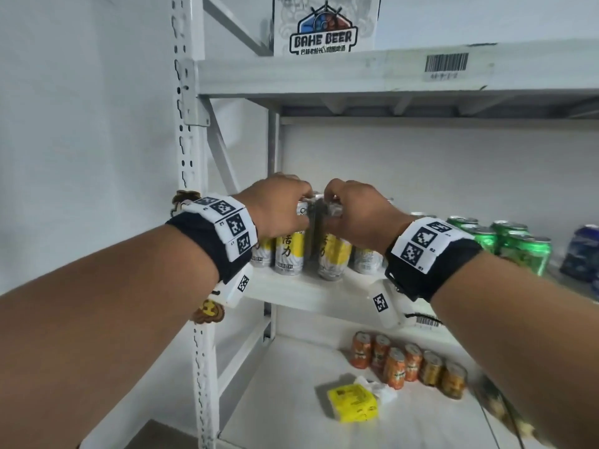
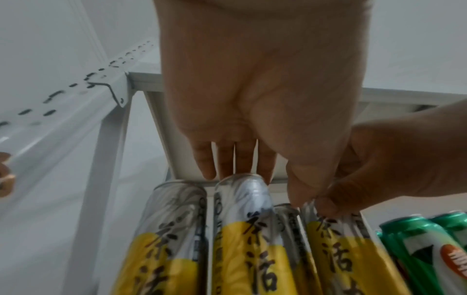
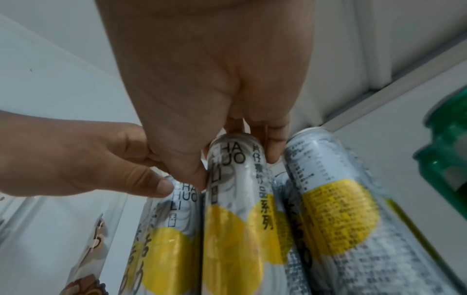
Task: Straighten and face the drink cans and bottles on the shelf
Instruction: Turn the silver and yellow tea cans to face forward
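Note:
Several white-and-yellow drink cans stand at the left end of the middle shelf point(image 1: 308, 294). My left hand point(image 1: 288, 205) grips the top of a front can point(image 1: 290, 251), fingers behind its rim point(image 2: 240, 199) and thumb on its side. My right hand point(image 1: 351, 205) pinches the top of the neighbouring can point(image 1: 334, 254), thumb on the left and fingers behind it point(image 3: 232, 179). The two hands nearly touch. On the left can point(image 3: 177, 209) the label faces front. A further can point(image 3: 328, 189) to the right shows its small-print side.
Green cans point(image 1: 518, 244) and a blue can point(image 1: 583, 251) stand further right on the same shelf. The lower shelf holds a row of orange cans point(image 1: 408, 361) and a yellow packet point(image 1: 353, 401). A beer carton point(image 1: 324, 24) sits on the upper shelf. The shelf upright point(image 1: 191, 157) is at left.

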`<act>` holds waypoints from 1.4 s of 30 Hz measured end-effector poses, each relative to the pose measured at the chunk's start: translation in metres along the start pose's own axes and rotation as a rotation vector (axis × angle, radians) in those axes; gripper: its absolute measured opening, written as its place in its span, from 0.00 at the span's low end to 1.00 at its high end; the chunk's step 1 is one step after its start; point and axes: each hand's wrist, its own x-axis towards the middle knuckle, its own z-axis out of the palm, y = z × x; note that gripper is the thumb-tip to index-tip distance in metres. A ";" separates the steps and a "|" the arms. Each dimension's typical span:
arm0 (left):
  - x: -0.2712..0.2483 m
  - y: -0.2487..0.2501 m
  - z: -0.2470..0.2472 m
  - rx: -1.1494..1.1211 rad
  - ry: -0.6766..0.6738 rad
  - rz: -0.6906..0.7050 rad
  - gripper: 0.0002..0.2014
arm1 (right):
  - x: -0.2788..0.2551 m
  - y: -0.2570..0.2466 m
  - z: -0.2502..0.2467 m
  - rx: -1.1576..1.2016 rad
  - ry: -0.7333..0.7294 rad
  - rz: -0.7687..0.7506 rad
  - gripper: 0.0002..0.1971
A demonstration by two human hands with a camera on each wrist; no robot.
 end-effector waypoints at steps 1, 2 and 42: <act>0.002 0.004 0.000 -0.006 0.031 0.025 0.23 | -0.003 0.003 -0.003 -0.007 0.000 0.008 0.18; 0.004 0.008 -0.001 -0.020 0.062 0.052 0.24 | -0.005 0.005 -0.006 -0.007 -0.002 0.014 0.19; 0.097 0.420 0.168 -1.317 -0.177 -0.015 0.31 | -0.277 0.324 -0.111 0.951 0.248 0.514 0.18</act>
